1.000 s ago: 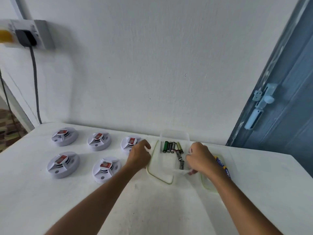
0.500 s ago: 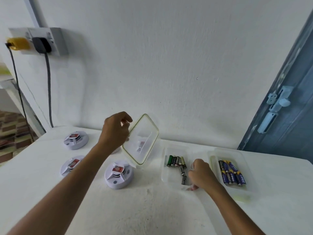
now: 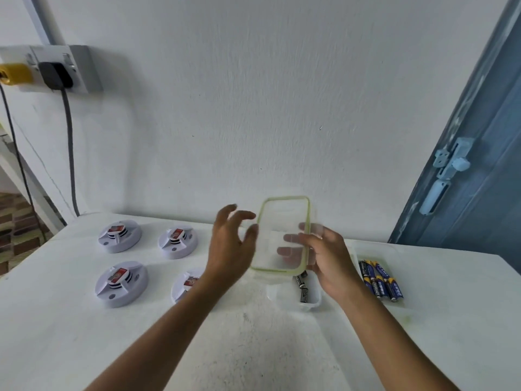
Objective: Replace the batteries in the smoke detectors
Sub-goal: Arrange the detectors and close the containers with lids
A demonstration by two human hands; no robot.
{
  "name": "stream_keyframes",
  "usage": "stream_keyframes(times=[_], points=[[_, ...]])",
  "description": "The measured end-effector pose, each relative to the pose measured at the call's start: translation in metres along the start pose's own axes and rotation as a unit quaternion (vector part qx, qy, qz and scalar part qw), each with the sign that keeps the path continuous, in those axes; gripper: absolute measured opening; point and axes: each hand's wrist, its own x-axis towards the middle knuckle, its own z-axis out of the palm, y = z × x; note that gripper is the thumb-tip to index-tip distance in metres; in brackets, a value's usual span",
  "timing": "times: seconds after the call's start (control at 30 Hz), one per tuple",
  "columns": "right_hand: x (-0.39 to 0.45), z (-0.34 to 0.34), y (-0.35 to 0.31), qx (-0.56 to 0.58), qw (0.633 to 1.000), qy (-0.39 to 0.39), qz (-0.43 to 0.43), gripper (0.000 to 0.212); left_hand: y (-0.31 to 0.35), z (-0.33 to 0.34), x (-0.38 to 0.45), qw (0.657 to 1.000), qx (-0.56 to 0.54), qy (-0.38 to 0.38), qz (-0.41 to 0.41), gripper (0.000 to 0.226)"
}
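I hold a clear lid (image 3: pixel 282 235) with a green rim upright above the white table (image 3: pixel 253 348), my right hand (image 3: pixel 328 258) gripping its right edge with fingers (image 3: pixel 290 238) curled behind the plastic and showing through it. My left hand (image 3: pixel 229 244) hangs just left of the lid, fingers spread wide and loosely bent, the thumb close to the lid's left edge; whether it touches the rim I cannot tell.

Below the lid sits an open clear container (image 3: pixel 298 301) on the table, with dark used batteries (image 3: pixel 303 289) lying inside, partly hidden by the lid and my right wrist. To its right, a second clear container (image 3: pixel 394 251) holds a row of blue batteries (image 3: pixel 380 280) with yellow ends, lying side by side.

On the left of the table lie four white round smoke detectors, each with a red-labelled part on top: a far-left detector (image 3: pixel 119 235), a far-right detector (image 3: pixel 177 242), a near-left detector (image 3: pixel 121 283), and a near-right detector (image 3: pixel 186 285) partly covered by my left forearm.

High on the white wall at left, a socket box (image 3: pixel 81 69) carries a black plug (image 3: pixel 55 74) and a yellow plug (image 3: pixel 15 74), with a grey cable (image 3: pixel 70 153) hanging down. A blue door (image 3: pixel 479 165) with a pale latch (image 3: pixel 451 162) stands at far right.
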Motion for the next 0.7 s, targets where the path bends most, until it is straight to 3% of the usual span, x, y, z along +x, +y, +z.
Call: stream_keyframes(times=[0.07, 0.13, 0.17, 0.27, 0.33, 0.4, 0.43, 0.47, 0.5, 0.57, 0.6, 0.7], points=[[-0.004, 0.004, -0.007, -0.086, 0.994, 0.015, -0.062, 0.012, 0.016, 0.007, -0.006, 0.993, -0.059, -0.103, -0.006, 0.039], [-0.013, 0.011, -0.013, -0.161, 0.983, -0.027, -0.086, 0.038, 0.033, 0.019, -0.011, 0.949, -0.226, -0.198, -0.097, 0.062], [-0.016, 0.012, -0.014, -0.192, 0.976, -0.055, -0.088, 0.048, 0.039, 0.026, -0.012, 0.940, -0.261, -0.188, -0.116, 0.066], [-0.019, 0.009, -0.014, -0.233, 0.963, -0.057, -0.119, 0.045, 0.040, 0.032, -0.004, 0.918, -0.357, -0.076, -0.155, 0.041], [-0.012, -0.005, -0.009, -0.312, 0.934, 0.053, -0.168, 0.030, 0.034, 0.029, 0.005, 0.853, -0.470, -0.081, -0.214, 0.031], [-0.006, -0.020, -0.003, -0.404, 0.899, 0.088, -0.144, 0.052, 0.022, 0.024, 0.010, 0.778, -0.562, -0.128, -0.249, 0.026], [-0.006, -0.026, -0.001, -0.389, 0.914, 0.080, -0.085, 0.063, 0.017, 0.024, 0.010, 0.755, -0.583, -0.150, -0.258, 0.023], [-0.005, -0.029, 0.001, -0.346, 0.936, 0.068, -0.026, 0.069, 0.011, 0.025, 0.008, 0.757, -0.574, -0.163, -0.268, 0.020], [-0.005, -0.033, 0.005, -0.309, 0.949, 0.062, 0.006, 0.070, 0.004, 0.028, 0.005, 0.792, -0.521, -0.162, -0.274, 0.017], [-0.004, -0.038, 0.013, -0.327, 0.942, 0.077, 0.001, 0.070, -0.013, 0.036, 0.000, 0.905, -0.310, -0.143, -0.255, 0.014], [-0.004, -0.040, 0.018, -0.359, 0.930, 0.077, -0.009, 0.070, -0.022, 0.041, -0.002, 0.935, -0.219, -0.143, -0.239, 0.019], [-0.006, -0.040, 0.029, -0.438, 0.897, 0.060, 0.001, 0.062, -0.040, 0.050, -0.004, 0.960, -0.065, -0.156, -0.226, 0.036]])
